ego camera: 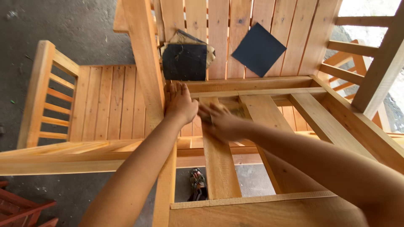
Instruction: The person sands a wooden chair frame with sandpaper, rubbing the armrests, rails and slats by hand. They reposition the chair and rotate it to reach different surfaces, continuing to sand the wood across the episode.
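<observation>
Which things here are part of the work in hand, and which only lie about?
In the work:
- right hand, blurred, pressing sandpaper on the wooden slat
- left hand, flat against the upright post

Lying about:
- dark sandpaper sheet
- stack of worn sheets
- wooden chair

The left hand [180, 103] rests flat on the light wooden frame [147, 71]; the blurred right hand [219, 122] presses on a pale wooden slat [219, 168], near two dark square sandpaper sheets [258, 49]
</observation>
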{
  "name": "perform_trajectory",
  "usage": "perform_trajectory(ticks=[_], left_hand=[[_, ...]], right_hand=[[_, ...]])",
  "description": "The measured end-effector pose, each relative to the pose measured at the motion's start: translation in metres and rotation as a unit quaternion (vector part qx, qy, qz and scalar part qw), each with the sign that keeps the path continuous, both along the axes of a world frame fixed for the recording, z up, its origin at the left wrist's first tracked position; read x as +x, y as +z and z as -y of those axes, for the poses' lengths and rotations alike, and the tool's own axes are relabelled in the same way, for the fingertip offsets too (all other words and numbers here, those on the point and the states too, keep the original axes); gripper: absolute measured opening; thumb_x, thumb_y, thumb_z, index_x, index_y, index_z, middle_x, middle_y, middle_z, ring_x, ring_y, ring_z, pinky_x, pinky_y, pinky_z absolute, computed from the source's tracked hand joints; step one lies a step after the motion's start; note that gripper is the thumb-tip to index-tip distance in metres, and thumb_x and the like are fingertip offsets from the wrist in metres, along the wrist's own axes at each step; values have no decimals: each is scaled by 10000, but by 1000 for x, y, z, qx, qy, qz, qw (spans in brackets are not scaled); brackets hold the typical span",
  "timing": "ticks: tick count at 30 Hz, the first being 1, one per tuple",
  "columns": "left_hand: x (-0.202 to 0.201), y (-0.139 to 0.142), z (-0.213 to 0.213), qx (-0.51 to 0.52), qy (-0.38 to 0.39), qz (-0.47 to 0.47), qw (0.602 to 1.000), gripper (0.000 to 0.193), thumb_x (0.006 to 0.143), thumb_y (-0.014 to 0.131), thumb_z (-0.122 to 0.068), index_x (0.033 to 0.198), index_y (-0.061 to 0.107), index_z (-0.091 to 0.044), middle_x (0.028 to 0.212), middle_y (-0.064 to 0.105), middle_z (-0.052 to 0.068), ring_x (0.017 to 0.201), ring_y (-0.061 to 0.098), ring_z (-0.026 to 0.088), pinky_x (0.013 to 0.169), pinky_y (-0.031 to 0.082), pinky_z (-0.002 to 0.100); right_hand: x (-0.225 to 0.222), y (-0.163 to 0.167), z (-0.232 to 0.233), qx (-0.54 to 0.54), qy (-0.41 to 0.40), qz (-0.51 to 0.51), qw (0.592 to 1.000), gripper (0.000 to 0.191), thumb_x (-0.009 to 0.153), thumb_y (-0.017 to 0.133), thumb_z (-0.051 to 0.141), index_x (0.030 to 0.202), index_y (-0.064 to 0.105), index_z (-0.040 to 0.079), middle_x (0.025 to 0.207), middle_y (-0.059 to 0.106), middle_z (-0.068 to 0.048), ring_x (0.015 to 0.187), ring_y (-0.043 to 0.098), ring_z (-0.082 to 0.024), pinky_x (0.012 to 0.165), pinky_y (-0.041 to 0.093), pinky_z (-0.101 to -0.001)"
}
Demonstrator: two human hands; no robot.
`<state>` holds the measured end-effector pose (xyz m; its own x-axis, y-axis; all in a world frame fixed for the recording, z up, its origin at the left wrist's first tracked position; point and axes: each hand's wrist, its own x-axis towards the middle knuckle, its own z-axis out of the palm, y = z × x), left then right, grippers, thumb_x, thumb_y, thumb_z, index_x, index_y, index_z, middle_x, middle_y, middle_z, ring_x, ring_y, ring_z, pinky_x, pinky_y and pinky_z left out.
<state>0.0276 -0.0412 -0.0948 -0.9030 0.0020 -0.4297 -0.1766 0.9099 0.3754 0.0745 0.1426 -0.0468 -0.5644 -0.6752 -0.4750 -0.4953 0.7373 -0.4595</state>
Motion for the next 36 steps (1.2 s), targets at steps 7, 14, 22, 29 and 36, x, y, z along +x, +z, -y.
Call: perform_trajectory(ticks=[7, 14, 22, 29, 36], left_hand=[[10, 3, 8, 28, 5, 35, 999, 770, 968, 408, -287, 1623, 64, -75, 1721, -14, 85, 1588, -52, 275, 1279, 15, 393], [46, 21, 17, 56, -55, 25, 997, 756, 987, 432, -320, 1611, 91, -61, 1713, 11, 111, 1577, -13, 272, 1268, 88, 397], [45, 7, 24, 127, 2, -53, 990, 725, 945, 426, -230, 1604, 196, -36, 1704, 141, 130, 1587, 79, 287, 1269, 140, 375], [45, 7, 22, 113, -5, -38, 993, 724, 957, 403, -279, 1599, 169, -39, 1701, 140, 129, 1568, 89, 304, 1247, 122, 420], [46, 15, 18, 114, 3, -35, 993, 722, 967, 390, -274, 1604, 162, -24, 1699, 142, 146, 1582, 79, 311, 1267, 135, 399]], right_hand=[[10, -13, 26, 64, -110, 33, 991, 675, 1032, 241, 485, 1629, 101, 203, 1714, -34, -61, 1564, -69, -371, 1230, 50, -575], [44, -12, 15, 17, -26, -28, 999, 727, 1055, 293, 508, 1634, 95, 115, 1696, 10, -181, 1547, -47, -444, 1215, 89, -605], [6, 12, 62, 128, -116, 15, 985, 634, 1040, 301, 497, 1611, 255, 226, 1737, 1, -82, 1578, -22, -413, 1223, 106, -686], [61, 15, 30, 67, -60, 22, 996, 726, 1023, 248, 530, 1629, 119, 150, 1718, -25, -98, 1574, -44, -328, 1205, 55, -667], [-3, -4, 63, 133, -139, 3, 981, 686, 1022, 335, 467, 1633, 184, 192, 1732, 13, -87, 1601, 0, -326, 1232, 98, -654]])
